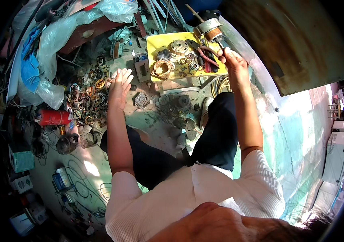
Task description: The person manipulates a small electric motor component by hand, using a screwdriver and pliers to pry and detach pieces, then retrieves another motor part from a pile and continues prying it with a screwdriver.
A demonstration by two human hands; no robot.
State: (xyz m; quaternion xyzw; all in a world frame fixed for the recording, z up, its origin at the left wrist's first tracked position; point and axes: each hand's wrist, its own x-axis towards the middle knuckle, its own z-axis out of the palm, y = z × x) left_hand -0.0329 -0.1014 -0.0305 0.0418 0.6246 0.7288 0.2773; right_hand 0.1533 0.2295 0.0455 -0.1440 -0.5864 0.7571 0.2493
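The concrete floor [156,133] carries most of the clutter: a heap of copper-wound motor coils [87,101] lies toward its left edge beside a red cylinder [55,117], and grey metal discs and housings [178,115] lie scattered between the person's knees. These parts look already pulled from their casings and set aside, so a good share of the stripping seems done.

A yellow tray [154,44] stands on a low stool at the far edge of the floor. It holds 1 round end plate [179,46], 1 copper winding [162,67], several small rings and red-handled pliers [207,57] toward its right edge.

The motor rotor [209,29], a metal drum with a copper-coloured band on a shaft, is held above the tray's far right corner, clear of its surface. The right hand [231,60] grips the shaft from below, fingers curled tight around it. This piece appears to be the one under work, with its shaft not yet separated.

The left hand [120,84] hangs empty over the floor near the coil heap, fingers spread and open, touching nothing.
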